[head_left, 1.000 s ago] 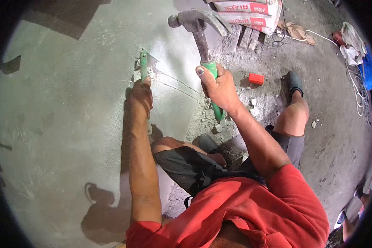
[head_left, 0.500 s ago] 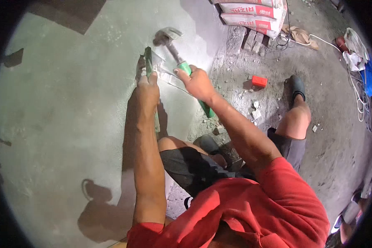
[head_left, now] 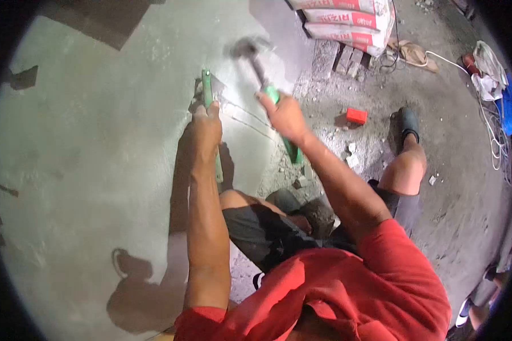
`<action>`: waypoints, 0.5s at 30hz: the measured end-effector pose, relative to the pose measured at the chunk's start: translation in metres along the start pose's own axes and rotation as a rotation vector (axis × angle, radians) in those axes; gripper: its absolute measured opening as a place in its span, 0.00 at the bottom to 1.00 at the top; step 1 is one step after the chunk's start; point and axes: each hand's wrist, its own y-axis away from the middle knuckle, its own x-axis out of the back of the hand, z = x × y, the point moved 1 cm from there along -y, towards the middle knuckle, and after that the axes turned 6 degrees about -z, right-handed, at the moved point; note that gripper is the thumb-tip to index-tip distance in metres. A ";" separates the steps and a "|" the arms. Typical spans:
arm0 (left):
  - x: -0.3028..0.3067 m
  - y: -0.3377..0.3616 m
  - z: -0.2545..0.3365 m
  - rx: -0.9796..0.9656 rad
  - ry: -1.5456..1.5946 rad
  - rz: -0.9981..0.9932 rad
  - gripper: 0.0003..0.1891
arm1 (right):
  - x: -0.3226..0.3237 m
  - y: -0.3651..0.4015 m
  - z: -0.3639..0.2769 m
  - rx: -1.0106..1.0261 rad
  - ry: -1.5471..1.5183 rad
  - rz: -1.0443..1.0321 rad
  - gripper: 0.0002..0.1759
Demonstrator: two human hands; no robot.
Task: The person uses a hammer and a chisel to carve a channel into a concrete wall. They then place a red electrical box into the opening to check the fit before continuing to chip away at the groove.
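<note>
My left hand (head_left: 206, 128) is closed around a flat green bar (head_left: 207, 85) with a small hole near its top end. It holds the bar lengthwise against the grey plastered wall (head_left: 96, 142), over a rough chipped patch. The bar's lower end shows below my wrist. My right hand (head_left: 284, 116) grips a claw hammer (head_left: 259, 68) by its green handle, whose end sticks out below the fist. The hammer's head is blurred and sits up and to the right of the bar's top, apart from it. Two thin lines of a groove (head_left: 247, 120) run across the wall between my hands.
Stacked cement bags (head_left: 344, 23) stand by the wall at the top, near some blocks (head_left: 349, 59). On the floor lie a small red box (head_left: 356, 116), chunks of rubble (head_left: 352, 160) and, at right, a white cable (head_left: 498, 136). My foot (head_left: 408, 125) rests on the floor.
The hammer and my right hand have swung to the right, away from the green bar. The bar's top has turned slightly in my left hand, which stays almost in place.
</note>
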 end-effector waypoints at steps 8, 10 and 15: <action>0.015 0.024 0.033 0.208 -0.038 -0.123 0.22 | 0.056 0.026 -0.105 0.466 -0.438 0.339 0.28; 0.010 0.017 0.020 0.178 -0.029 -0.092 0.22 | -0.005 0.018 -0.022 0.616 0.088 0.439 0.26; 0.018 0.029 0.033 0.100 0.167 -0.091 0.22 | 0.006 0.005 0.002 -0.132 -0.005 0.038 0.27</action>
